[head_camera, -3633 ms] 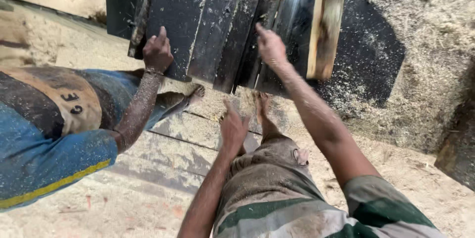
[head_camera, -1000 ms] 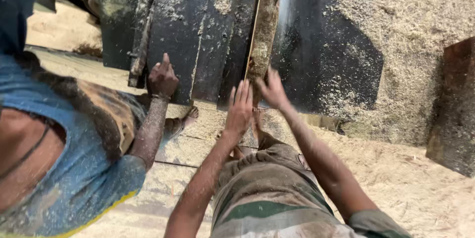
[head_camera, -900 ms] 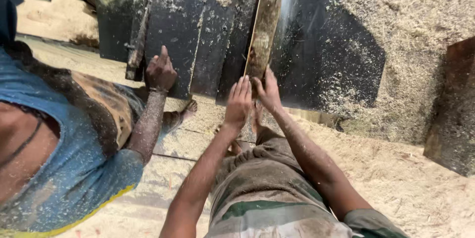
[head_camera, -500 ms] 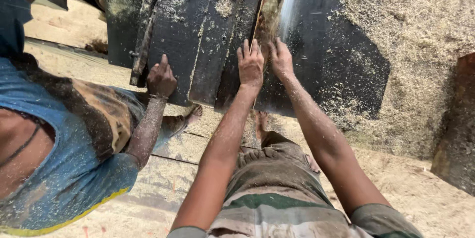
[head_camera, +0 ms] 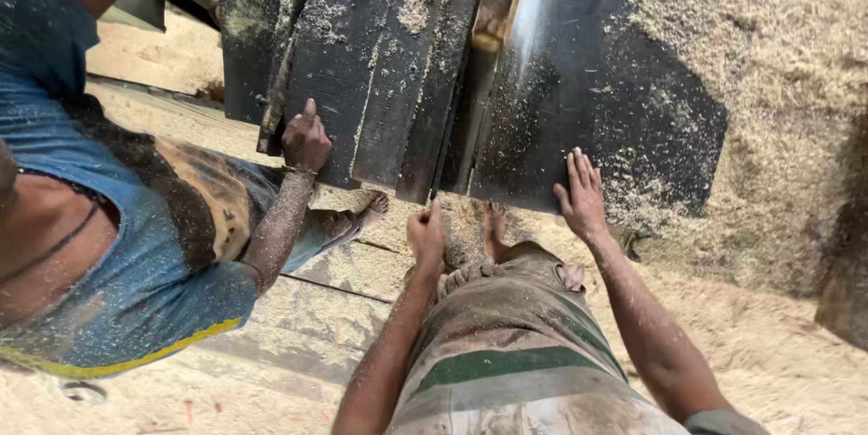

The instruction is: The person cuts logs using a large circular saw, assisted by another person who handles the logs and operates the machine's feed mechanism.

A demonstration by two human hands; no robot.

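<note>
My right hand lies flat and open on the dark metal saw table, fingers spread, near its front edge. My left hand hangs loosely curled below the table's front edge, holding nothing, beside my bare foot. A narrow wooden strip lies far up the table next to a bright blade-like streak. Sawdust coats the table and my arms.
A co-worker in a blue shirt stands at my left, a hand resting on the black table plates. That person's bare foot is on wooden floor planks. Deep sawdust piles fill the right side.
Both my hands were pushing the wooden strip up the table; now they have drawn back, the right flat on the table, the left dropped below the edge. The strip has moved farther away.
</note>
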